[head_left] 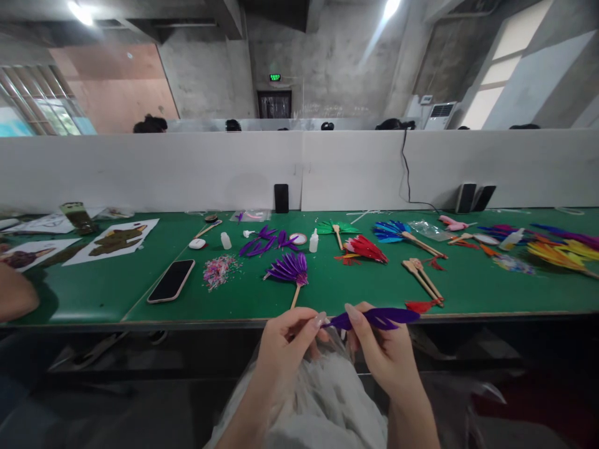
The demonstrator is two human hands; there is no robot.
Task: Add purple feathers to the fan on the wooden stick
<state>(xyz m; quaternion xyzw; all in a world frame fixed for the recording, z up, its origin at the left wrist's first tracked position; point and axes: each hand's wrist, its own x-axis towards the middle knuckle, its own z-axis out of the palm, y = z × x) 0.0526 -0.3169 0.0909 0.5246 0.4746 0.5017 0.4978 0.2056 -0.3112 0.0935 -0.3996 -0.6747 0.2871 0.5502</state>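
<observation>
A long purple feather (390,318) is stretched between my two hands, just in front of the table's near edge. My left hand (292,337) pinches its thin quill end. Fingers of my right hand (379,343) are closed on the middle of the vane, and the tip points right. Straight ahead on the green table lies a purple feather fan (289,269), its wooden handle (296,295) toward me. Behind it are several loose purple feathers (264,242). A small white squeeze bottle (314,241) stands near the fan, and another bottle (226,241) is farther left.
On the left are a phone (171,281), a pile of colourful sequins or beads (219,272) and a brown picture sheet (116,240). Red (365,248) and blue (390,231) feather fans, plus wooden handles (423,279), lie right. A person's arm (16,293) rests at far left. A white partition (187,171) runs behind.
</observation>
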